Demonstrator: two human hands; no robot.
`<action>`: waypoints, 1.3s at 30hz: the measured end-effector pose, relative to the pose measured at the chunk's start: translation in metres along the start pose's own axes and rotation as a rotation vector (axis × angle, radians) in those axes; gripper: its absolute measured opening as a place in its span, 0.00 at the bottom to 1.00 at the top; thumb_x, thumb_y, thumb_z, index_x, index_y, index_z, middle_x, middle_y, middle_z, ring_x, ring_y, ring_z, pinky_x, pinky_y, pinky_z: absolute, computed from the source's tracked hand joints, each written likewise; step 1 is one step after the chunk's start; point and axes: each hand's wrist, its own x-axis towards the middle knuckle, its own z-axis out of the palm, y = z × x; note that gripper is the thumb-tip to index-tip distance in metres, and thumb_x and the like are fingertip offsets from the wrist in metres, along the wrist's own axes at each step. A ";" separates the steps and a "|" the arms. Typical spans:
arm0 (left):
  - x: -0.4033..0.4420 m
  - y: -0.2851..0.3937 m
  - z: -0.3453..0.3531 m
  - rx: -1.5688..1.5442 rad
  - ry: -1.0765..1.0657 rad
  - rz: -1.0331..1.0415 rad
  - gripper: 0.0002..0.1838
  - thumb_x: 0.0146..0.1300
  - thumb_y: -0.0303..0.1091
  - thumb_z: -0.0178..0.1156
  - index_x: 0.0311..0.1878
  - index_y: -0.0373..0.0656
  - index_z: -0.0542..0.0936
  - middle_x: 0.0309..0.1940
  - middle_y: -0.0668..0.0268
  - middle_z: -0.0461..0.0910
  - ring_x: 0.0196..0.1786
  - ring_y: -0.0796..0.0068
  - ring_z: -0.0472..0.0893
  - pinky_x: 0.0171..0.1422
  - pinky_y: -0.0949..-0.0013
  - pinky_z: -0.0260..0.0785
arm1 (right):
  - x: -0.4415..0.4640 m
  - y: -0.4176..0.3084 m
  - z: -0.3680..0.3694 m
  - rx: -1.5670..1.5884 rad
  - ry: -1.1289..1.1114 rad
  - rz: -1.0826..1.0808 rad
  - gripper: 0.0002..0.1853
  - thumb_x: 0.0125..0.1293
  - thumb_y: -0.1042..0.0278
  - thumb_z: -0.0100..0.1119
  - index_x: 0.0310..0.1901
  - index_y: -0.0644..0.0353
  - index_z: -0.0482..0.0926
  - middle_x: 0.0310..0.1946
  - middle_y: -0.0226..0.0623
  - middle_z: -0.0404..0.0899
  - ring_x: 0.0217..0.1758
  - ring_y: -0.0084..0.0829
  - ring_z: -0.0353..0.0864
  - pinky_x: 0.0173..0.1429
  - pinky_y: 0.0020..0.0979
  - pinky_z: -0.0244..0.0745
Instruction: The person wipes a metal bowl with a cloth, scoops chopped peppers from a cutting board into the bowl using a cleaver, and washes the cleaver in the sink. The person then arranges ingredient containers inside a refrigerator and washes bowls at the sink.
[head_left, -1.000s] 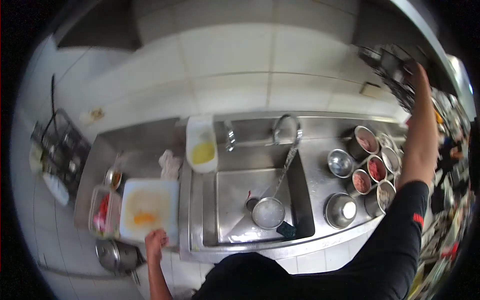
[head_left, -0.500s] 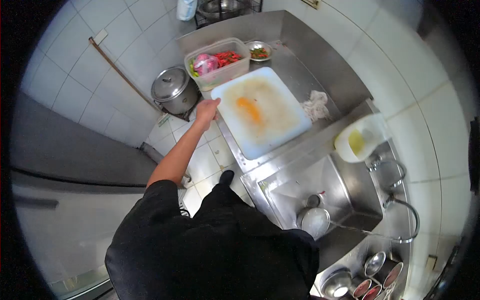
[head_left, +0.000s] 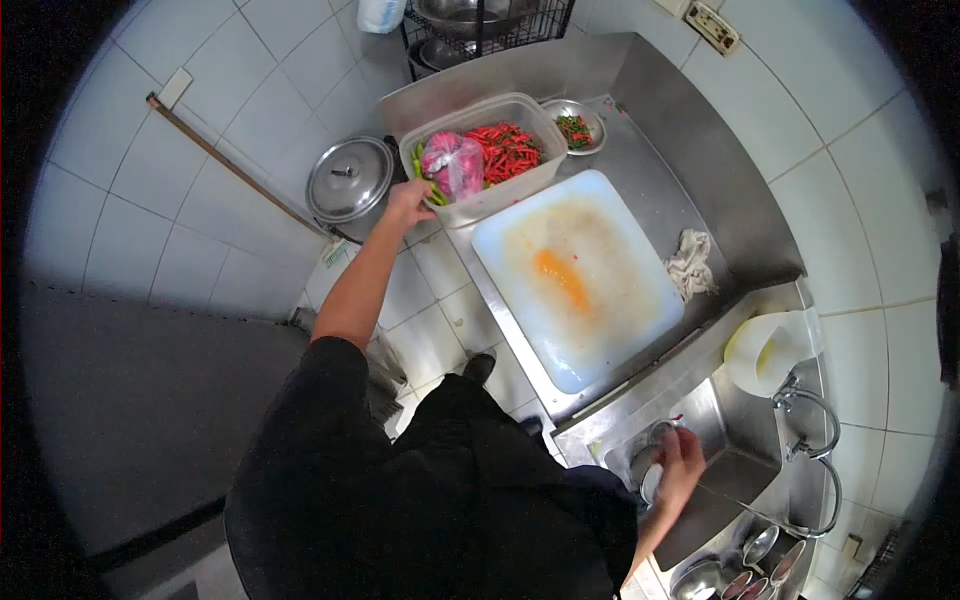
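A translucent plastic container (head_left: 520,188) stands at the far end of the steel counter. It holds red chillies (head_left: 508,152), green chillies (head_left: 421,168) and a clear bag of pink contents (head_left: 453,165). My left hand (head_left: 408,204) is closed at the container's near-left corner, fingers at its rim beside the green chillies. Over the sink (head_left: 748,470) is my right hand (head_left: 682,464), slightly blurred. A pale round vessel (head_left: 650,484) lies right beside it, partly covered; whether the fingers grip it is unclear. A stained white cutting board (head_left: 620,300) lies between the hands.
A small metal bowl of chillies (head_left: 577,131) sits behind the container, and a crumpled cloth (head_left: 690,264) right of the board. A lidded pot (head_left: 349,180) stands left. By the curved tap (head_left: 830,430) are a white plastic vessel (head_left: 752,352) and metal bowls (head_left: 697,580).
My left hand has gone from beside the cutting board's corner to the plastic container. My right hand has come into view over the sink. The whole view has shifted.
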 end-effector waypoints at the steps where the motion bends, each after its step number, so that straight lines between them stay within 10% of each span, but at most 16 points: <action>1: -0.001 -0.001 0.002 0.013 0.013 0.012 0.15 0.48 0.27 0.58 0.40 0.32 0.75 0.34 0.52 0.76 0.31 0.55 0.79 0.37 0.48 0.76 | 0.003 -0.005 0.023 0.006 -0.077 -0.008 0.10 0.61 0.71 0.58 0.42 0.66 0.76 0.27 0.34 0.77 0.22 0.20 0.72 0.25 0.23 0.67; 10: -0.081 0.002 -0.005 -0.054 0.124 0.218 0.04 0.43 0.20 0.52 0.25 0.34 0.72 0.20 0.59 0.71 0.20 0.63 0.76 0.18 0.56 0.71 | 0.032 -0.016 0.190 0.087 -0.609 0.022 0.12 0.63 0.68 0.58 0.45 0.65 0.75 0.31 0.35 0.78 0.27 0.25 0.77 0.32 0.24 0.73; 13: -0.151 -0.001 -0.005 -0.125 0.119 0.255 0.04 0.43 0.19 0.50 0.25 0.35 0.72 0.20 0.61 0.70 0.21 0.66 0.75 0.21 0.60 0.73 | 0.030 -0.033 0.230 0.111 -0.745 0.012 0.27 0.61 0.57 0.61 0.57 0.64 0.67 0.41 0.40 0.77 0.38 0.29 0.78 0.43 0.31 0.73; 15: -0.207 -0.014 0.002 -0.184 0.100 0.298 0.03 0.43 0.18 0.50 0.25 0.35 0.72 0.21 0.62 0.71 0.21 0.68 0.76 0.23 0.62 0.75 | 0.024 -0.046 0.242 0.241 -0.768 0.029 0.49 0.56 0.43 0.62 0.70 0.58 0.46 0.61 0.49 0.64 0.58 0.41 0.69 0.59 0.48 0.64; 20: -0.345 -0.067 0.005 -0.060 0.202 0.277 0.10 0.42 0.18 0.51 0.31 0.37 0.73 0.25 0.66 0.75 0.24 0.72 0.77 0.25 0.71 0.74 | -0.024 -0.052 0.225 0.528 -0.818 0.146 0.62 0.53 0.37 0.63 0.69 0.46 0.20 0.73 0.46 0.36 0.72 0.59 0.42 0.66 0.66 0.43; 28: -0.471 -0.197 0.003 -0.369 0.294 0.285 0.11 0.43 0.20 0.54 0.33 0.36 0.76 0.25 0.65 0.76 0.23 0.75 0.75 0.24 0.71 0.67 | -0.088 0.019 0.144 0.542 -0.913 0.206 0.60 0.51 0.60 0.66 0.70 0.47 0.23 0.65 0.40 0.53 0.64 0.46 0.55 0.53 0.58 0.57; 29: -0.477 -0.218 -0.003 -0.205 0.268 0.232 0.11 0.48 0.26 0.58 0.37 0.37 0.76 0.28 0.64 0.77 0.27 0.74 0.76 0.29 0.71 0.70 | -0.093 0.028 0.138 0.440 -0.870 0.189 0.37 0.56 0.56 0.61 0.66 0.43 0.54 0.60 0.30 0.64 0.58 0.35 0.65 0.51 0.47 0.66; 34: -0.618 -0.261 -0.073 0.172 0.179 0.010 0.28 0.57 0.59 0.59 0.41 0.40 0.79 0.35 0.61 0.79 0.38 0.70 0.77 0.43 0.65 0.70 | -0.172 0.081 0.080 0.454 -1.257 0.226 0.30 0.59 0.51 0.55 0.62 0.51 0.64 0.58 0.35 0.69 0.60 0.36 0.69 0.60 0.47 0.65; 39: -0.734 -0.306 -0.163 0.146 0.506 0.477 0.20 0.61 0.48 0.60 0.38 0.37 0.79 0.37 0.60 0.78 0.39 0.75 0.77 0.44 0.70 0.70 | -0.250 0.125 0.015 0.472 -1.433 0.429 0.34 0.57 0.49 0.56 0.63 0.54 0.63 0.61 0.36 0.67 0.62 0.38 0.66 0.64 0.44 0.60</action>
